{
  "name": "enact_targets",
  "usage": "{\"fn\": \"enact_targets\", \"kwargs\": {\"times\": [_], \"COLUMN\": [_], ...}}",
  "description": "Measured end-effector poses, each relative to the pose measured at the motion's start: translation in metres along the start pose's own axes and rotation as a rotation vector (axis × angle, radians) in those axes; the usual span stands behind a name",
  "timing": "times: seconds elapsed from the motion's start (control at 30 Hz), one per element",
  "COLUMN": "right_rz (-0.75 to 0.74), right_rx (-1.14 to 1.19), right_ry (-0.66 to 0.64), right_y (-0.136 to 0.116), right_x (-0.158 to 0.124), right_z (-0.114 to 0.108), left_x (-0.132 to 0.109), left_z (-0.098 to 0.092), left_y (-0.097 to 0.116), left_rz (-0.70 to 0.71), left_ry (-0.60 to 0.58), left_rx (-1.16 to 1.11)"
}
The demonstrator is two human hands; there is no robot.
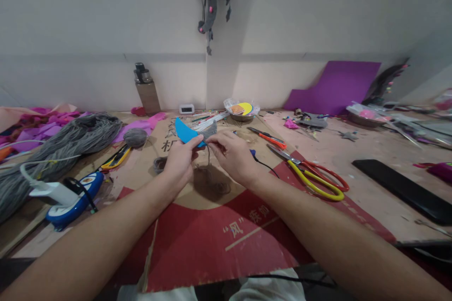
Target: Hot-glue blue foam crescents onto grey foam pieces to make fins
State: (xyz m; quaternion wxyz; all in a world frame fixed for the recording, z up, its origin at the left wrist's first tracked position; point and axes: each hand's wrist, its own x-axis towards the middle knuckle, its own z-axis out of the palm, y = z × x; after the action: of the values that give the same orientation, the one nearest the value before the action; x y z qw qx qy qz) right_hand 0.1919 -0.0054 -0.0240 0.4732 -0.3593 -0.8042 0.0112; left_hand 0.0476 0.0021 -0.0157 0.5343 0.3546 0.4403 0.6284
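Observation:
A blue crescent-shaped piece (187, 132) is pinched between the thumb and fingers of my left hand (180, 160), above the cardboard. Its right-hand part (211, 130) is grey and looks covered with yarn. My right hand (233, 153) is closed at that grey end, thumb and forefinger together; the yarn seems to be between them, though the fingertips partly hide it. A strand of grey yarn (208, 155) hangs down between my hands towards loose coils (221, 188) on the cardboard. Another small coil of yarn (159, 164) lies left of my left hand.
Large scissors (310, 174) and a red utility knife (270, 138) lie to the right, near a black phone-like slab (402, 190). On the left are a grey yarn skein (84, 138), a yarn ball (135, 137), a yellow cutter (116, 157) and a blue power strip (74, 202). A white partition (158, 23) stands behind.

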Motion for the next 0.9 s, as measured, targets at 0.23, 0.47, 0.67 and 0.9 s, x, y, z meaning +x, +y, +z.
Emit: {"fn": "enact_targets", "kwargs": {"times": [0.23,0.47,0.67,0.9], "right_rz": [-0.206,-0.238,-0.105,0.055], "right_rx": [-0.339,-0.451,0.123,0.505], "right_ry": [-0.075,-0.027,-0.259,-0.531], "right_y": [0.004,0.006,-0.019,-0.040], "right_x": [-0.003,-0.001,-0.002,-0.001], "right_z": [0.001,0.007,0.000,-0.011], "left_x": [-0.001,-0.005,0.018,0.038], "left_z": [0.000,0.002,-0.009,-0.022], "left_y": [-0.008,-0.005,0.002,0.010], "left_rz": [-0.007,-0.004,0.029,-0.002], "left_ry": [0.032,-0.006,0.041,0.037], "left_rx": [0.038,0.018,-0.087,-0.130]}}
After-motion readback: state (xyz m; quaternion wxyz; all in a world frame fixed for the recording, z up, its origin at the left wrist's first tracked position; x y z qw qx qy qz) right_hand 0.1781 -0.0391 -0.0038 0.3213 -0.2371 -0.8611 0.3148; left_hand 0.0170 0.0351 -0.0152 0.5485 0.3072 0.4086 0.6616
